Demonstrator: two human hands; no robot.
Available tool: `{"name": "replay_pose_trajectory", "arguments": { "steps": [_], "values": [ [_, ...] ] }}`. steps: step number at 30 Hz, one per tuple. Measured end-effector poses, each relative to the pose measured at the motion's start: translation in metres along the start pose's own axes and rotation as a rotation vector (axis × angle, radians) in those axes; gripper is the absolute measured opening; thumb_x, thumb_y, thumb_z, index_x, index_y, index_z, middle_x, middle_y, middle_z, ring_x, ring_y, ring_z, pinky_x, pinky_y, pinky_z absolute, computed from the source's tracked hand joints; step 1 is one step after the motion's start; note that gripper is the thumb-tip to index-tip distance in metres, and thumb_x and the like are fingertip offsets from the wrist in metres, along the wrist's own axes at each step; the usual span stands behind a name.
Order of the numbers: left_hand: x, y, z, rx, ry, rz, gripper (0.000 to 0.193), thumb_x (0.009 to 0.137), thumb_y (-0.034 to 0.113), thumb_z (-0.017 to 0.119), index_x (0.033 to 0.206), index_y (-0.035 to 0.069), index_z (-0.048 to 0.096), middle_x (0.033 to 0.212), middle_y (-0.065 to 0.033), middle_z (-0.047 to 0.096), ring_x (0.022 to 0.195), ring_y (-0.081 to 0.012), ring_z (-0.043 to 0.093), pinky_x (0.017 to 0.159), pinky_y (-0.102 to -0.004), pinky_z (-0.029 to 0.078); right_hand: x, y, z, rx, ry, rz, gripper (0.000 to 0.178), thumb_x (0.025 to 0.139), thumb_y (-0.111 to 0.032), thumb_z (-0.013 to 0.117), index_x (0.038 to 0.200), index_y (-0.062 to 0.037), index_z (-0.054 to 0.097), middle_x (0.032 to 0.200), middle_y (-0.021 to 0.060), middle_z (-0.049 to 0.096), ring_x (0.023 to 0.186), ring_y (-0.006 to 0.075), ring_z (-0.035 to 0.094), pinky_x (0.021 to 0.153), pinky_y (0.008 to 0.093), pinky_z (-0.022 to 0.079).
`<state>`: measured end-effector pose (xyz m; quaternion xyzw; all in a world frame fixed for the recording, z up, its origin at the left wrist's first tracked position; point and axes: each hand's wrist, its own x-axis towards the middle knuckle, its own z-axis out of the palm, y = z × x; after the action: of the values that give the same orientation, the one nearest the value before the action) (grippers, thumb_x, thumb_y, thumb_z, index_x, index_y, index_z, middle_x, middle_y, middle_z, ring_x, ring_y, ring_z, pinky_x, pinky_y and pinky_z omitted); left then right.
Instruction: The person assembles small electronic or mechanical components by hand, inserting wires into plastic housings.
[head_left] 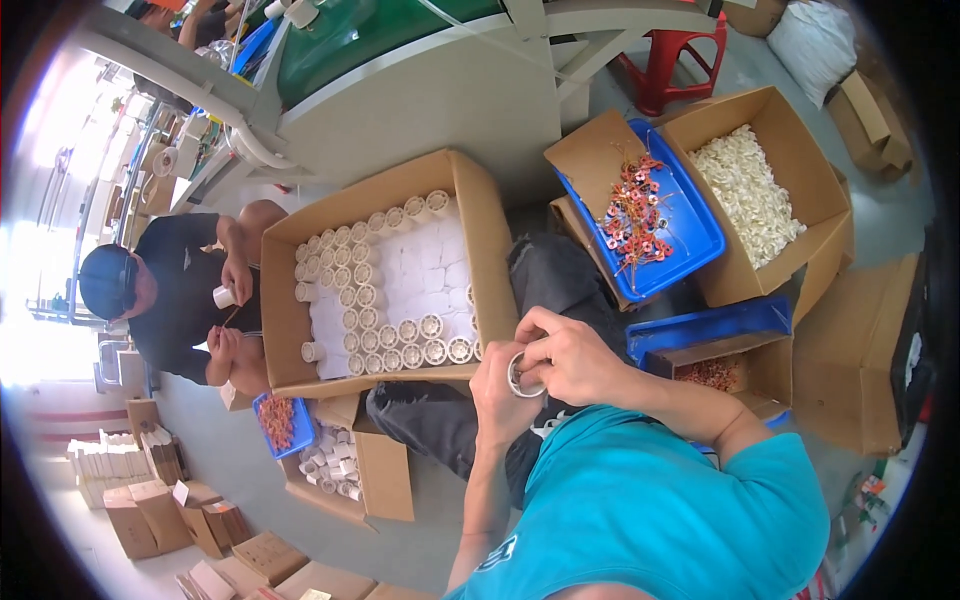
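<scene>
Over my lap, my left hand is wrapped round a white round plastic housing, its open end facing up. My right hand has its fingers closed at the opening, with the fingertips inside the rim. What those fingers pinch, if anything, is hidden. Just beyond my hands stands a large cardboard box holding rows of similar white housings on a pale layer. A blue tray to the right carries a heap of small red parts with thin wires.
A carton of small cream pieces stands right of the tray. Nearer are a blue bin and a box of small reddish parts. At left, a seated co-worker holds a white housing. A red stool stands behind.
</scene>
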<state>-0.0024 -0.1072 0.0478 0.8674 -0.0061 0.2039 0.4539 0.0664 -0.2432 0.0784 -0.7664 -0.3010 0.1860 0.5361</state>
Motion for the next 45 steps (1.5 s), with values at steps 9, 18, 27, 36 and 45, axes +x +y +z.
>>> {"name": "replay_pose_trajectory", "arguments": {
  "steps": [9,18,27,36,45],
  "values": [
    [-0.006,-0.007,0.002,0.068,0.066,0.121,0.036,0.065,-0.004,0.076,0.096,0.003,0.059,0.088,-0.0133,0.063,0.074,-0.0300,0.065,0.063,-0.0357,0.052,-0.001,0.003,0.000,0.090,-0.002,-0.053,0.014,0.069,-0.003,0.076,0.083,-0.0025,0.076,0.106,0.0117,0.062,0.095,0.0279,0.064,0.084,0.0371,0.051],
    [-0.004,-0.014,0.001,0.082,0.067,0.128,0.039,0.065,-0.005,0.077,0.099,0.003,0.057,0.089,-0.0135,0.063,0.073,-0.0286,0.065,0.064,-0.0337,0.052,0.003,0.003,0.006,0.033,0.041,-0.054,0.014,0.069,-0.002,0.076,0.083,-0.0016,0.076,0.106,0.0129,0.064,0.096,0.0285,0.064,0.083,0.0378,0.052],
    [0.076,-0.027,-0.011,0.055,-0.170,0.286,0.053,0.062,0.005,0.084,0.105,0.006,0.054,0.102,-0.0147,0.060,0.095,-0.0363,0.057,0.084,-0.0429,0.046,0.001,0.017,-0.020,0.184,0.306,-0.017,0.024,0.075,0.004,0.075,0.098,-0.0001,0.073,0.111,0.0119,0.062,0.096,0.0204,0.065,0.083,0.0294,0.053],
    [0.404,-0.083,-0.087,0.192,0.465,0.289,0.076,0.068,0.035,0.086,0.128,0.004,0.054,0.108,-0.0170,0.066,0.103,-0.0353,0.057,0.092,-0.0451,0.046,-0.046,0.110,-0.068,0.064,0.574,0.178,0.028,0.085,0.004,0.067,0.112,0.0039,0.068,0.102,0.0085,0.062,0.082,0.0129,0.062,0.070,0.0239,0.052],
    [0.564,-0.153,-0.063,0.558,0.713,-0.035,0.031,0.075,0.022,0.077,0.098,0.004,0.066,0.098,-0.0124,0.070,0.094,-0.0384,0.065,0.097,-0.0461,0.045,-0.099,0.150,-0.085,0.097,0.777,0.544,0.032,0.087,-0.001,0.067,0.119,0.0058,0.064,0.098,0.0077,0.064,0.078,0.0120,0.061,0.061,0.0248,0.054]
  ]
}}
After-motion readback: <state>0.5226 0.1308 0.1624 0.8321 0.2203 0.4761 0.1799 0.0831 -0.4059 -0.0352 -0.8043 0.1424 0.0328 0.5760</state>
